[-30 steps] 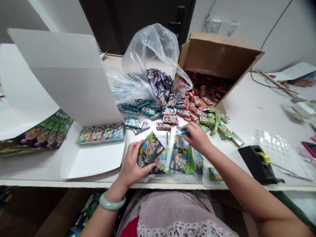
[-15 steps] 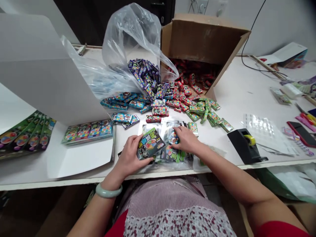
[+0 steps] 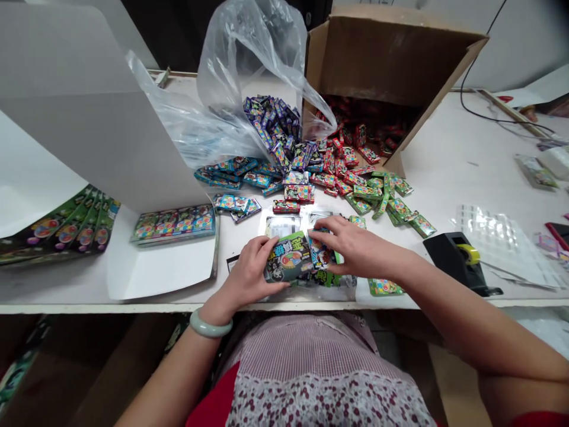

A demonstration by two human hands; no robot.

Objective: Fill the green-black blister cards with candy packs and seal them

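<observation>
We have the left grip pinching a light, stiff, slick green-black candy pack at lower centre, the right grip pressed onto a small blue pack; edges look the safest hold.

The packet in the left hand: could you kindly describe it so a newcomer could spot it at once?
At the table's front edge, the left hand wears a pale bangle. It holds a dark green packet with a round colourful picture, bigger than the small blue packet under the right hand.
</observation>
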